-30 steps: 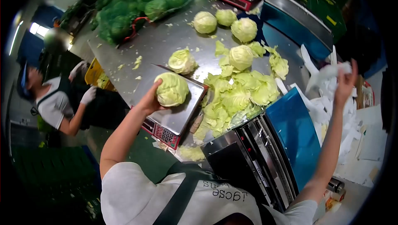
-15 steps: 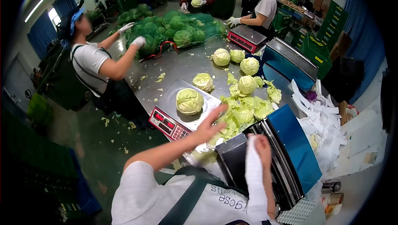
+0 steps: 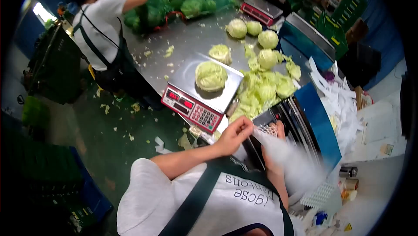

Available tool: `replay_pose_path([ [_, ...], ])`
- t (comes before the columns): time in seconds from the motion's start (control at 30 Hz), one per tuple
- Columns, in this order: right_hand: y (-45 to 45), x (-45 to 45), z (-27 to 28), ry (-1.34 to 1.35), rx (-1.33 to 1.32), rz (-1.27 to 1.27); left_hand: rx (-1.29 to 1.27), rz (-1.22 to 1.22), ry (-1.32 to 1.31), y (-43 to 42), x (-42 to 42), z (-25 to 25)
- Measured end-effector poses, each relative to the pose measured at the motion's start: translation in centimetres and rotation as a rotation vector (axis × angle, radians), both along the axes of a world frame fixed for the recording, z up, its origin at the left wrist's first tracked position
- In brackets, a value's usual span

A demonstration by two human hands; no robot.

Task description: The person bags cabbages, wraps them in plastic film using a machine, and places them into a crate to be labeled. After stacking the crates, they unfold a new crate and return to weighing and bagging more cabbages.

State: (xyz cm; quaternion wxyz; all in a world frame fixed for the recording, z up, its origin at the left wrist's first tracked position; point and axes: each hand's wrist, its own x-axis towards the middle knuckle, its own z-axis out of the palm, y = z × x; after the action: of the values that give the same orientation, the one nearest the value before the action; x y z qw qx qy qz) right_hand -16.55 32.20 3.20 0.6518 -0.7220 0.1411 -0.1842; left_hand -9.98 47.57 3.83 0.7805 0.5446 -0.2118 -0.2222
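My left hand (image 3: 235,137) pinches the gathered edge of a white mesh sleeve (image 3: 283,149). My right hand (image 3: 278,130) is closed on the sleeve's open-weave end, its fingers partly hidden by the mesh; the rest of the sleeve trails right, blurred. Just beyond my left hand, a cabbage (image 3: 211,76) sits on the steel pan of a red scale (image 3: 191,110) with lit red digits. Under and behind my hands stands a black and blue machine (image 3: 320,123) with a long slot. Loose cabbage leaves (image 3: 263,90) lie beside the scale.
More trimmed cabbages (image 3: 237,28) rest on the steel table (image 3: 152,64). Green net bags of cabbages (image 3: 191,1) lie at the back. White strips (image 3: 339,101) pile at right. A co-worker (image 3: 102,23) stands at left; a second scale (image 3: 261,10) is at the far right.
My left hand has come back from beside the scale and closed on the mesh sleeve. The sleeve, earlier along my right forearm, now stretches between my hands and trails right. The view has tilted down.
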Motion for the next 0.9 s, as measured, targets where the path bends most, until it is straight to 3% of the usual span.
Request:
replay_pose_path([
  [0.07,-0.4,-0.2,-3.9,0.076,-0.262,0.115,-0.123,-0.061,0.275,0.6,0.6,-0.2],
  [0.1,-0.4,-0.3,-4.4,0.127,0.551,0.320,-0.207,-0.021,0.485,0.3,1.2,-1.8],
  [0.13,0.1,0.0,-3.8,0.159,1.373,0.493,-0.364,0.110,0.700,0.2,1.8,0.6],
  [0.17,1.1,-0.5,-2.6,0.512,1.214,0.293,-0.407,0.063,0.724,1.0,3.1,-0.3],
  [0.2,1.3,-1.4,-3.2,0.595,1.067,0.301,-0.453,0.015,0.746,2.2,4.4,-1.4],
  [0.23,0.6,-1.4,-3.7,0.397,0.998,0.533,-0.436,-0.119,0.799,3.3,5.4,-1.6],
  [0.3,-0.7,0.1,-3.8,0.214,0.995,0.533,-0.345,-0.501,0.914,5.6,6.1,-3.3],
  [0.33,-1.3,0.9,-3.8,0.122,0.996,0.533,-0.179,-0.628,0.922,7.1,5.6,-4.0],
  [0.4,-3.0,2.7,-4.4,0.131,1.098,0.450,0.148,-0.800,0.726,9.0,4.5,-3.7],
  [0.43,-3.3,3.4,-4.5,0.211,1.008,0.525,0.202,-0.742,0.630,9.3,4.8,-4.9],
  [0.47,-3.2,4.2,-4.6,0.292,0.918,0.603,0.230,-0.525,0.547,9.9,5.8,-6.1],
  [0.53,-2.4,7.3,-5.5,0.510,0.115,0.441,0.090,-0.262,0.603,11.3,9.3,-6.1],
  [0.57,-0.6,9.3,-4.9,0.356,-0.142,0.227,0.127,-0.213,0.492,12.1,11.1,-6.4],
  [0.6,-1.9,11.9,-8.0,0.090,-0.258,0.121,0.163,-0.167,0.379,12.7,12.8,-6.7],
  [0.67,-0.5,16.8,-6.2,-0.133,-0.447,-0.102,0.326,0.039,0.078,12.1,15.4,-5.8],
  [0.73,-0.1,22.3,-7.5,-0.139,-0.242,-0.109,0.531,0.374,-0.196,11.9,18.9,-5.5],
  [0.83,1.2,28.3,-11.6,0.085,-0.347,-0.103,0.588,0.710,-0.218,11.9,24.8,-8.8],
  [0.87,2.4,28.0,-11.0,0.244,-0.438,-0.008,0.690,0.605,-0.010,11.6,25.0,-8.1],
  [0.9,2.6,29.3,-13.1,0.467,-0.468,0.085,0.580,0.502,0.169,11.2,25.3,-9.5],
])
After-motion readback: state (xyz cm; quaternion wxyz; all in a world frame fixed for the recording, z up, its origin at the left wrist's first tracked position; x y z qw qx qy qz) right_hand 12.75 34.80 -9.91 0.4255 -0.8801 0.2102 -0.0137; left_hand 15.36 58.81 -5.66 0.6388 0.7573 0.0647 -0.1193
